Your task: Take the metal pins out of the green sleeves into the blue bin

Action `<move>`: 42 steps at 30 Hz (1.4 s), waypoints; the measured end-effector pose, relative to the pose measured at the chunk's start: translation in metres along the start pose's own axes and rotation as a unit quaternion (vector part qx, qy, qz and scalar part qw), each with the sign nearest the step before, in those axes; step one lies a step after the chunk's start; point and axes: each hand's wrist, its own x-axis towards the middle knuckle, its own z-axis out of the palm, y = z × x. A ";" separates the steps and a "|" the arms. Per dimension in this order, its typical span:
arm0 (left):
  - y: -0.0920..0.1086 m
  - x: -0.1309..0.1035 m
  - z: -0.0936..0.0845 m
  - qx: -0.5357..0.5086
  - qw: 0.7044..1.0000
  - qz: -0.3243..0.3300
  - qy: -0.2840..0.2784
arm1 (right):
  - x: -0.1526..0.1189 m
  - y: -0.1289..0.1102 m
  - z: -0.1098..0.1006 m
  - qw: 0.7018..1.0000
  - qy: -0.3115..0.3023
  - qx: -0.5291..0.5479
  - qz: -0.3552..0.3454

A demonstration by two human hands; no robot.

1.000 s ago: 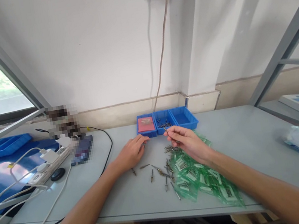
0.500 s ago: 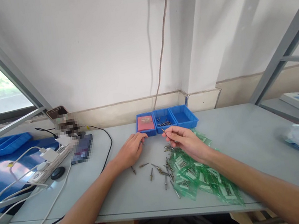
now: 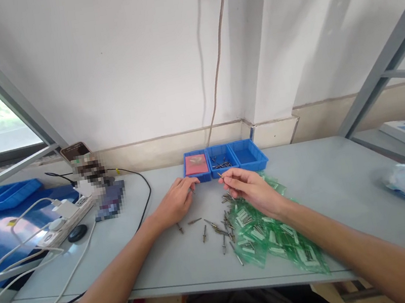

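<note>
pinching thin brassy metal pin (image 3: 219, 175) in right hand (image 3: 249, 186) near green plastic packets (image 3: 272, 237); curling left hand (image 3: 175, 202), cannot tell if gripping.

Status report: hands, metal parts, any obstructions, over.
Right hand pinching slim metal part. Left hand near blue bin, hold unclear. Loose metal parts on table. Green bags by right forearm.

Pale grey bench (image 3: 347, 190) before a white wall (image 3: 136, 70) with a cream skirting band (image 3: 170, 142). Three bright blue bins (image 3: 225, 172) — a pinkish-red packet (image 3: 194, 169) in the left one. Translucent green bags (image 3: 257, 259) patched with white; silvery-grey metal pins (image 3: 204, 233) — some brassy. White power strip (image 3: 49, 238), black cable (image 3: 149, 186).
</note>
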 end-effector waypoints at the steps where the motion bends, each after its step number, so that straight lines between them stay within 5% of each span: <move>1: 0.000 0.000 0.000 -0.003 1.000 0.000 -0.001 | 0.000 0.000 0.000 1.000 0.000 -0.001 0.001; 42: -0.002 0.000 0.002 -0.038 0.999 0.007 -0.003 | -0.002 -0.002 -0.001 1.000 -0.012 0.003 0.001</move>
